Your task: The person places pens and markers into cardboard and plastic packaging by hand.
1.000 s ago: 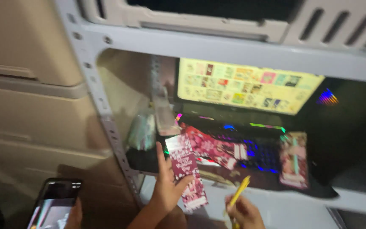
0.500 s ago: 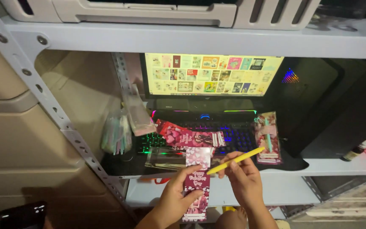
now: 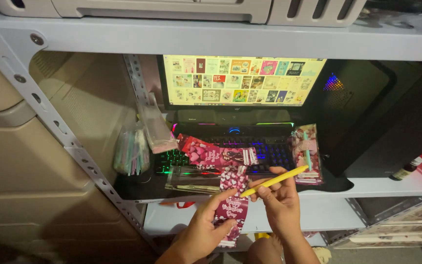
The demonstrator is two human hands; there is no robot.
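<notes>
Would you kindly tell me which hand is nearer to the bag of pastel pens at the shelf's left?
Left. The left hand sits below and right of the bag of pastel pens; the right hand, holding a yellow pen, is farther right.

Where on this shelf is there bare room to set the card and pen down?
Bare patches: the white shelf board right of the black mat, before the small bottle, and the lower shelf behind the right hand. Crowded: the keyboard, covered by heart cards and a clear packet. The left hand holds a card, the right a yellow pen.
</notes>
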